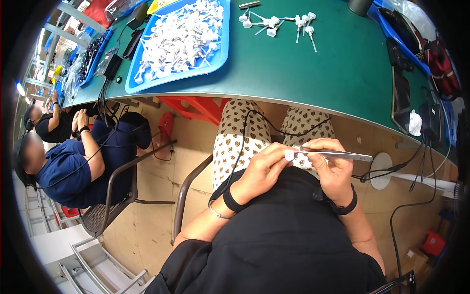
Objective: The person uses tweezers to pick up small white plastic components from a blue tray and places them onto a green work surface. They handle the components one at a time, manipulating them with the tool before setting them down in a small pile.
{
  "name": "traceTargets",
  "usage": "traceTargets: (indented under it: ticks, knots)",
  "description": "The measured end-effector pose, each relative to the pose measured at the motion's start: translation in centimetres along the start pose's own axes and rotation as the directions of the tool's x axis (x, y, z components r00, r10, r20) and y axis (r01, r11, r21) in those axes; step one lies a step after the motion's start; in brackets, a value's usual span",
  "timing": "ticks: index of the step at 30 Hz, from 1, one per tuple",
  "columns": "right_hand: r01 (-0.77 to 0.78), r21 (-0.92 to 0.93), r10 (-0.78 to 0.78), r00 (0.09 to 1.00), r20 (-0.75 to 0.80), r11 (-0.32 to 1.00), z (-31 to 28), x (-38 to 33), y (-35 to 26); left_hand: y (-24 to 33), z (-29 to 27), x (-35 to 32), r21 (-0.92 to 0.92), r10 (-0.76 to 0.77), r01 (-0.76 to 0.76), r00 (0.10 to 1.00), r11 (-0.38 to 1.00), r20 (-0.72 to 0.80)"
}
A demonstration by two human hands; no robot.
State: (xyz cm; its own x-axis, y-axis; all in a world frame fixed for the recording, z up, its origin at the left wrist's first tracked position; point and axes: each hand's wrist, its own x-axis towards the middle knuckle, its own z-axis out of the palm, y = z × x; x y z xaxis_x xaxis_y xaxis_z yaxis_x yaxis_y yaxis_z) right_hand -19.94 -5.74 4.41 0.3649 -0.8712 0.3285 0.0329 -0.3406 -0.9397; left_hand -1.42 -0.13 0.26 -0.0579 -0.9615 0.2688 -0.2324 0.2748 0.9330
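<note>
Over my lap, my left hand point(263, 170) pinches a small white plastic piece point(289, 155) between thumb and fingertips. My right hand point(334, 172) grips slim metal tweezers point(353, 156), whose broad end points right. The other end of the tweezers meets the white piece, where my fingers partly hide the contact. Beyond my hands, on the green table, a pile of white plastic pieces with thin stems point(178, 41) fills a blue tray point(226, 44). Several similar loose pieces point(272, 22) lie to the right of that tray.
The green table's point(303, 73) near edge curves past my knees. At right are a dark tablet-like device point(400, 98), a crumpled white tissue point(415, 122) and hanging cables point(391, 210). Two people sit at left, the nearer one in a dark blue shirt point(68, 166). A red stool point(196, 109) stands under the table.
</note>
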Motion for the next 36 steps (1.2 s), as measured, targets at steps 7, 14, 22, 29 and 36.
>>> traceTargets:
  ticks: [7,14,22,29,36]
  knots:
    - [-0.080,0.081,0.083,0.996,-0.041,0.994,0.0,-0.4,-0.4,2.2,-1.6,0.6,-0.037,-0.041,0.040,0.999,0.998,-0.019]
    - [-0.078,0.070,0.084,0.992,-0.089,0.994,-0.7,-0.4,-0.7,6.8,-14.0,8.5,0.533,0.364,-0.113,0.843,0.839,-0.396]
    - [-0.060,0.081,0.068,0.993,-0.092,0.995,-0.7,0.0,-1.4,5.2,-22.5,17.3,0.978,0.484,0.104,0.856,0.181,-0.181]
    - [-0.067,0.095,0.076,0.993,-0.095,0.993,-1.1,-0.1,-1.1,5.8,-12.6,28.6,0.926,-0.125,0.015,0.992,0.377,0.035]
    - [-0.029,0.090,0.038,0.994,-0.100,0.995,-1.5,0.2,-1.6,1.4,-12.2,32.3,0.968,-0.409,0.077,0.912,0.237,0.028]
